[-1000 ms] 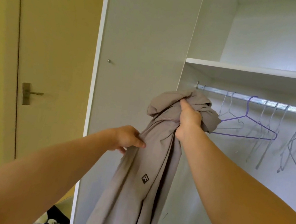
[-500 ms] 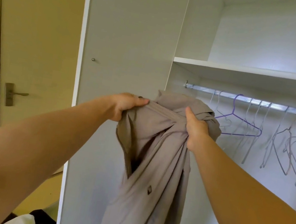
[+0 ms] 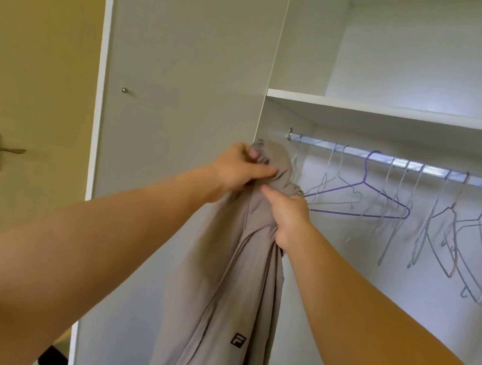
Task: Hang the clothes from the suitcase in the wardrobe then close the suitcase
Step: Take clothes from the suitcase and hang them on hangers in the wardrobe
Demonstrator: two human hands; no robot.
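Wardrobe (image 3: 402, 113) front: left grip (image 3: 237, 169), right grip (image 3: 286, 215) clutch grey jacket (image 3: 225, 290) top; rest hangs below.

Open wardrobe (image 3: 440, 72), wire hangers (image 3: 445, 240) crowding the rail (image 3: 312, 141).
I see the rail bare only at its left end, mid-frame; the shelf (image 3: 402, 113) sits close above it.

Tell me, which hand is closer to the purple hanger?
Right. The right hand grips the grey garment just beside the purple hanger; the left hand grips the garment's top, farther away.
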